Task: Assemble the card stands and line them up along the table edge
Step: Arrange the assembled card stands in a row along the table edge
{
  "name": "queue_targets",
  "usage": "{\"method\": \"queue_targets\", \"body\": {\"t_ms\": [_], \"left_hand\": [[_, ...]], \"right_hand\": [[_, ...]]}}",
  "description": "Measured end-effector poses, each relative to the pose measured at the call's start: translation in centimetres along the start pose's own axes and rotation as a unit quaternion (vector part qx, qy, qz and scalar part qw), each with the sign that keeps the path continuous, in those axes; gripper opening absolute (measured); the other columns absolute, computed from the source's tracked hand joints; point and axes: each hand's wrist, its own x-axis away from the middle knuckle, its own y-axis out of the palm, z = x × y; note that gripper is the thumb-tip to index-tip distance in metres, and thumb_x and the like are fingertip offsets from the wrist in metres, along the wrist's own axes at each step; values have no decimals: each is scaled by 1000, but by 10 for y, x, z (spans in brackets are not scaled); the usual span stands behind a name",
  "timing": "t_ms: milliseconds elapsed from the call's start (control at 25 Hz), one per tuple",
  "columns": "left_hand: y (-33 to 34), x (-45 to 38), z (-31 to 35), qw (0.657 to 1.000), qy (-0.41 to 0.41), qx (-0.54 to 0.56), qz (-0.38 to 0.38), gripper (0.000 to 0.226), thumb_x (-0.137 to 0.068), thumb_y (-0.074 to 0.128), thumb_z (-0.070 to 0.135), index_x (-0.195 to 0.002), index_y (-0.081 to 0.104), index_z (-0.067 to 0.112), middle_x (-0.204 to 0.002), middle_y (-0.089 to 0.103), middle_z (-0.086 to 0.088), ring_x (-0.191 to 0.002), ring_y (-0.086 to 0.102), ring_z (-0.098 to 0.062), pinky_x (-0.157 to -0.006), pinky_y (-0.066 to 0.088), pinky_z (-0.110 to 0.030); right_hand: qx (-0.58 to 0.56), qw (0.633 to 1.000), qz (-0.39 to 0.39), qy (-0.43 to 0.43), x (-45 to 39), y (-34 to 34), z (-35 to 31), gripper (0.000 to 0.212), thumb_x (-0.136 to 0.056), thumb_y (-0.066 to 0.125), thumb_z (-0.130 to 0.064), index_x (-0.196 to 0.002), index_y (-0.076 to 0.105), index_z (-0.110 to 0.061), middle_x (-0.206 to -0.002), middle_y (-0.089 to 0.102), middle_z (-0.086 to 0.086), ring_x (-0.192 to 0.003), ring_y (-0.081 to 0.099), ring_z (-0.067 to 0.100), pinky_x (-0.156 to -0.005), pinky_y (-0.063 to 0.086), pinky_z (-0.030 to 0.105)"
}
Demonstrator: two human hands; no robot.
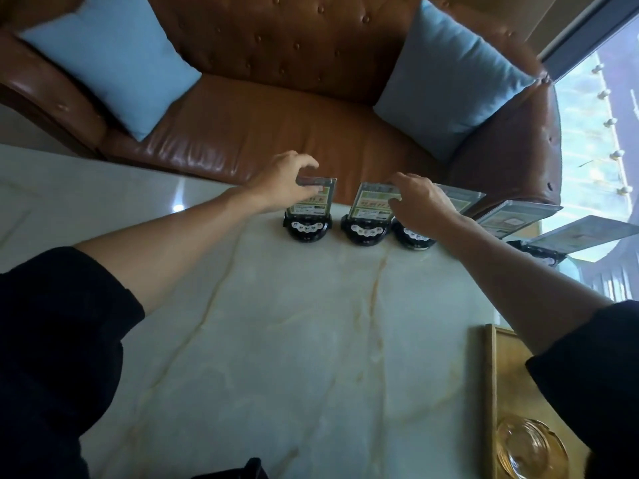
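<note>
Along the far edge of the table (pixel 311 340), five stands sit in a row, black bases down and clear card holders up. Left hand (pixel 281 183) pinches the top of the leftmost stand (pixel 309 216), thumb on the near face and fingers over the top edge. Right hand (pixel 420 200) has its fingers on the upper right of the second stand (pixel 368 216) and hides most of the third stand (pixel 415 236) behind it; whether it truly clamps the card or only rests on it I cannot tell. Two more stands (pixel 518 216) lean off to the right, near the window.

My guess is that the row is nearly done and the hands are squaring up the last two. The risk is the edge itself: the bases sit right by the drop to the sofa (pixel 276 115), so a push forward could send one over. Both grips are high on the cards, so pressure there may tip a stand or pull a card from its base. The right wrist is close over the third stand and could knock it when it lifts away
</note>
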Motion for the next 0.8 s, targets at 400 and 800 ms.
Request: {"method": "queue_targets", "body": {"t_ms": [400, 800], "left_hand": [[-11, -1, 78, 996, 26, -46, -77, 44, -88, 71, 39, -129, 61, 24, -128, 62, -1, -106, 56, -13, -90, 45, -32], [45, -32, 230, 985, 158, -10, -67, 51, -85, 72, 41, -131, 61, 21, -130, 63, -4, -120, 58, -18, -95, 42, -28]], "right_hand": [[-50, 996, 53, -42, 35, -65, 3, 33, -86, 53, -17, -118, 62, -18, -114, 65, 9, -99, 64, 32, -83, 54, 44], [-5, 990, 110, 88, 95, -132, 166, 68, -81, 69, -17, -143, 42, -12, -134, 51, 27, -123, 47, 46, -99, 44, 51]]}}
